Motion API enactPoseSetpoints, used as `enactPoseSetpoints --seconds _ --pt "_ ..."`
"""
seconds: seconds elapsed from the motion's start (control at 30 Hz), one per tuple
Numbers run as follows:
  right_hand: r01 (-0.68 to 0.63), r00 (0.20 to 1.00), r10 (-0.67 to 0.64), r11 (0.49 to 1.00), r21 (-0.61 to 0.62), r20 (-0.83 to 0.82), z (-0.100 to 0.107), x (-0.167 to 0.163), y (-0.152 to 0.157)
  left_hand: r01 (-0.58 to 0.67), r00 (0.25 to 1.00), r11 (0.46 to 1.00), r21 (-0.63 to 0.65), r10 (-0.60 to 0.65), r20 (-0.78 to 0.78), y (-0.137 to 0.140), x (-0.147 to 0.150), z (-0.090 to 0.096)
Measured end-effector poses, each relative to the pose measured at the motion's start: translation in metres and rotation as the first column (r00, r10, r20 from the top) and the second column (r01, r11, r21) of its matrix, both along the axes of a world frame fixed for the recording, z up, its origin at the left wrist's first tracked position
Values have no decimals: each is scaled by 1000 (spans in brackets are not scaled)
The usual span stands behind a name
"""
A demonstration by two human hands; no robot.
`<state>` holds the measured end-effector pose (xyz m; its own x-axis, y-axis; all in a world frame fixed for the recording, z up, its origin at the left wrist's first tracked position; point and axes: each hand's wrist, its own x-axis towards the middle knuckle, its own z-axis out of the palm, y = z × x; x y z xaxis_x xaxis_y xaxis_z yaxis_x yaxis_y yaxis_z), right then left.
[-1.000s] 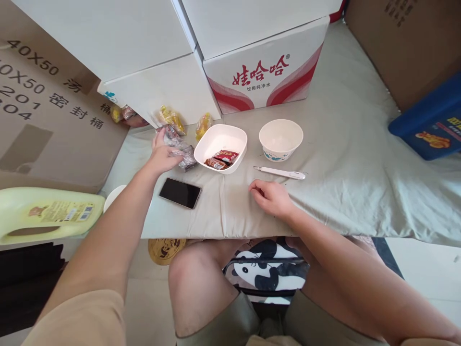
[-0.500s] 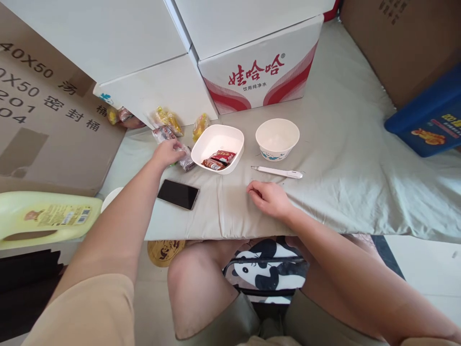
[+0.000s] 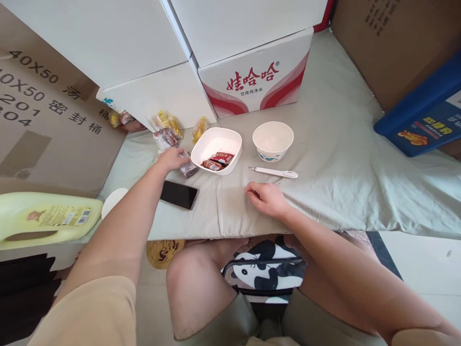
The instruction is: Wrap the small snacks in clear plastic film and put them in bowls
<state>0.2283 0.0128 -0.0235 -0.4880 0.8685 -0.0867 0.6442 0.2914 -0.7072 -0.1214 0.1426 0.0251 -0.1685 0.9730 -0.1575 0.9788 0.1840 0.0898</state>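
Note:
My left hand [image 3: 172, 159] reaches to the left of the white square bowl [image 3: 233, 143], its fingers pinched at a dark snack packet in clear wrap [image 3: 188, 166]. The fingertips partly cover that packet. In the bowl lie red and brown snack packets [image 3: 221, 158]. Just behind my left hand is another wrapped dark packet [image 3: 169, 138], with yellow packets [image 3: 169, 124] beyond it. My right hand [image 3: 267, 198] rests loosely curled on the cloth, fingers closed and holding nothing. A white utility knife [image 3: 275, 172] lies just beyond it, below a round paper bowl [image 3: 272, 139].
A black phone [image 3: 179, 195] lies in front of my left hand. White cartons [image 3: 257, 72] stand along the back, a brown cardboard box [image 3: 54, 105] at the left. A yellow-green jug [image 3: 50, 218] lies at the left edge. To the right is a blue container [image 3: 421, 115].
My left hand has shifted slightly to the right and nearer, and the wrapped packet at its fingertips has moved a little the same way. My right hand stays in place.

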Motion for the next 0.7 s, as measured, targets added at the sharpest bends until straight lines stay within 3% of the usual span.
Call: enactPoseSetpoints --seconds 0.1,0.17,0.27,0.37,0.43,0.53,0.6,0.7 --pt "-4 1000 4 1000 3 7 -1 0 -1 17 995 997 -72 -24 -93 -7 10 8" --pt "-4 1000 4 1000 4 7 -2 -1 0 11 998 999 -37 -13 -54 -14 15 13" --pt "-8 1000 8 1000 7 -5 -4 1 1 -17 992 996 82 7 123 -30 20 17" --pt "-42 998 43 999 11 -52 -4 7 -2 -128 934 969 211 46 355 -52 22 14" --pt "-62 991 66 997 41 -113 -3 13 -8 -267 847 928 260 98 522 -70 25 10" --pt "-53 973 82 989 140 -215 1 20 -20 -464 626 863 201 159 763 -104 35 2" --pt "-26 966 72 983 182 -249 4 20 -26 -497 486 857 138 143 862 -130 50 -4" --pt "1 975 45 979 206 -218 3 15 -31 -430 399 898 94 96 912 -167 88 -19"
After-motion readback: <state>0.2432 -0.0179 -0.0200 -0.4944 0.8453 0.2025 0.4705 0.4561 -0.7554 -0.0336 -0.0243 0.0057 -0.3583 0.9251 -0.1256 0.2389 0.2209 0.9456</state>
